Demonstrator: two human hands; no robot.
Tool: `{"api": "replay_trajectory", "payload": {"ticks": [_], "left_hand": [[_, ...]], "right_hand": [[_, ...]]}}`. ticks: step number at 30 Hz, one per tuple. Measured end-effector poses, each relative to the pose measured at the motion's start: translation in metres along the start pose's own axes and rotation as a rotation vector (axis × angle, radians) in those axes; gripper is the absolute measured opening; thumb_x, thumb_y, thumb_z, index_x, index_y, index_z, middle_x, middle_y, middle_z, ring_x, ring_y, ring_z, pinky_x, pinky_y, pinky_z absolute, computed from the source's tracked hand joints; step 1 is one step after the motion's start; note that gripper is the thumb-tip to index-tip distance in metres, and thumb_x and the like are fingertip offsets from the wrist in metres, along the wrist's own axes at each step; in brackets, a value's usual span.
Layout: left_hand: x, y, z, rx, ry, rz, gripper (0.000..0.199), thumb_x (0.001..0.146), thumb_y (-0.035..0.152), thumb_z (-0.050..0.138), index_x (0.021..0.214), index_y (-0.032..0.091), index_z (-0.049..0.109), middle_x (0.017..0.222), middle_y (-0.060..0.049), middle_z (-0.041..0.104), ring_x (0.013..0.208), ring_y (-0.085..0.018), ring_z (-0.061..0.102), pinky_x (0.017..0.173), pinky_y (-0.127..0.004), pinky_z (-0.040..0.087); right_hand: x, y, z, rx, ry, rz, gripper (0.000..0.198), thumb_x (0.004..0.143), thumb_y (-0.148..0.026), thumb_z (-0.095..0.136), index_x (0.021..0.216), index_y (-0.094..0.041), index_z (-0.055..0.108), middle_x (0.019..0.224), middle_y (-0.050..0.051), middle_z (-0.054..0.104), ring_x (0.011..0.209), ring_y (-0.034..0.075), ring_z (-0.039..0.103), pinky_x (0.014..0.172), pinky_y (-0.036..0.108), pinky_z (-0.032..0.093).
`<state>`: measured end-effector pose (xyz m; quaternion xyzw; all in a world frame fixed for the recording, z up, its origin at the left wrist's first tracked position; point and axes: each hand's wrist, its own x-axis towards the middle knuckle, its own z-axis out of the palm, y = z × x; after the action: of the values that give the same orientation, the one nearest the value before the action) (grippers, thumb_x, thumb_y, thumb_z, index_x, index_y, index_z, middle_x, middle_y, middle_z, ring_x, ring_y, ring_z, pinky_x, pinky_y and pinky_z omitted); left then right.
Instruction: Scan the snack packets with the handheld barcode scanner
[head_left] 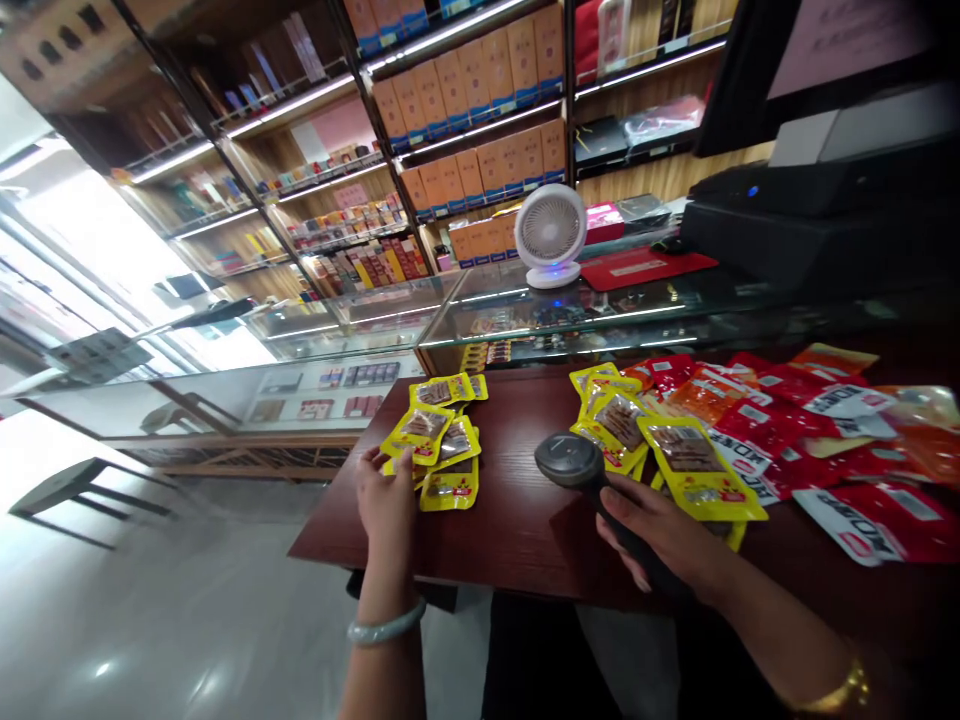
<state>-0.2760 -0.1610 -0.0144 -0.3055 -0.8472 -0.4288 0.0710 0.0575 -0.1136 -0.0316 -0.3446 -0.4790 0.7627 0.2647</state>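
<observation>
My right hand point(646, 520) is wrapped round the handle of a black barcode scanner point(570, 460), its head pointing left above the dark red-brown table point(517, 510). At the table's left, my left hand point(386, 497) pinches the lower edge of a yellow snack packet point(421, 430) with a clear window. That packet lies over a loose pile of similar yellow packets point(450, 487). Beside the scanner is a second heap of yellow packets point(616, 415), and one larger-looking yellow packet point(697, 465) rests just past my right hand.
Red and white snack bags point(877, 520) cover the table's right side, with orange bags point(712, 390) among them. Behind stands a glass display counter point(480, 310) bearing a white fan point(551, 235) and a red mat point(649, 266). A stool point(71, 485) stands at left.
</observation>
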Motion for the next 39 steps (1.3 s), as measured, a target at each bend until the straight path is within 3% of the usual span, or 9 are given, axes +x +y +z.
{"api": "replay_trajectory", "payload": {"ticks": [3,6,12,16,19,22,26,31,39], "left_hand": [[-0.014,0.017,0.003,0.137,0.086,0.098,0.051,0.083,0.046,0.058,0.123,0.017,0.048,0.119,-0.013,0.057,0.12,-0.029,0.05,0.099,-0.045,0.041],[-0.032,0.044,0.017,0.089,0.043,0.245,0.045,0.085,0.043,0.055,0.121,0.017,0.051,0.117,-0.012,0.058,0.116,-0.028,0.05,0.1,-0.044,0.04],[-0.071,0.105,0.076,-0.09,-0.594,0.487,0.034,0.086,0.043,0.056,0.108,0.019,0.063,0.103,-0.009,0.066,0.092,-0.02,0.062,0.084,-0.032,0.047],[-0.085,0.144,0.111,0.038,-0.735,0.525,0.039,0.086,0.047,0.056,0.111,0.017,0.065,0.105,-0.011,0.068,0.097,-0.022,0.062,0.084,-0.032,0.045],[-0.086,0.161,0.127,0.121,-0.786,0.524,0.034,0.086,0.047,0.056,0.099,0.018,0.066,0.099,-0.011,0.069,0.091,-0.023,0.063,0.075,-0.03,0.044],[-0.082,0.161,0.131,0.112,-0.794,0.505,0.021,0.085,0.039,0.058,0.09,0.02,0.063,0.088,-0.006,0.069,0.08,-0.02,0.062,0.066,-0.027,0.04],[-0.075,0.137,0.122,-0.028,-0.764,0.427,0.011,0.086,0.031,0.055,0.091,0.021,0.057,0.08,-0.001,0.066,0.071,-0.014,0.058,0.061,-0.023,0.036],[-0.067,0.105,0.107,-0.153,-0.752,0.346,0.009,0.084,0.03,0.054,0.088,0.021,0.055,0.078,0.001,0.064,0.069,-0.012,0.058,0.062,-0.021,0.038],[-0.059,0.09,0.078,-0.183,-0.692,0.271,0.012,0.083,0.032,0.054,0.085,0.021,0.054,0.077,0.001,0.063,0.07,-0.014,0.057,0.062,-0.023,0.039]], "right_hand": [[-0.01,-0.006,-0.006,0.017,0.009,-0.011,0.046,0.082,-0.063,0.061,0.102,-0.022,0.053,0.058,-0.009,0.052,0.032,0.005,0.044,0.032,0.015,0.038],[-0.021,-0.013,-0.014,0.024,0.067,-0.015,0.049,0.079,-0.065,0.062,0.098,-0.022,0.052,0.058,-0.009,0.052,0.031,0.004,0.043,0.031,0.015,0.038],[-0.036,-0.015,-0.036,0.041,0.194,-0.075,0.045,0.08,-0.064,0.062,0.093,-0.022,0.054,0.058,-0.007,0.053,0.033,0.006,0.044,0.032,0.017,0.038],[-0.042,-0.015,-0.048,0.06,0.281,-0.115,0.042,0.08,-0.062,0.063,0.089,-0.022,0.053,0.058,-0.006,0.055,0.034,0.006,0.045,0.034,0.017,0.038],[-0.046,-0.014,-0.053,0.091,0.315,-0.131,0.041,0.081,-0.061,0.063,0.085,-0.022,0.052,0.057,-0.006,0.055,0.035,0.005,0.044,0.035,0.017,0.037],[-0.049,-0.013,-0.054,0.111,0.328,-0.112,0.041,0.08,-0.061,0.064,0.085,-0.022,0.052,0.056,-0.006,0.055,0.034,0.006,0.043,0.034,0.017,0.037],[-0.049,-0.012,-0.052,0.099,0.318,-0.119,0.042,0.082,-0.061,0.062,0.084,-0.021,0.051,0.055,-0.006,0.054,0.034,0.005,0.044,0.034,0.016,0.037],[-0.04,-0.014,-0.043,0.071,0.26,-0.16,0.044,0.083,-0.063,0.059,0.079,-0.02,0.049,0.059,-0.006,0.054,0.034,0.004,0.045,0.033,0.016,0.038],[-0.022,-0.013,-0.021,0.061,0.153,-0.133,0.044,0.086,-0.063,0.055,0.079,-0.021,0.045,0.057,-0.009,0.05,0.032,0.004,0.044,0.032,0.016,0.039]]}}
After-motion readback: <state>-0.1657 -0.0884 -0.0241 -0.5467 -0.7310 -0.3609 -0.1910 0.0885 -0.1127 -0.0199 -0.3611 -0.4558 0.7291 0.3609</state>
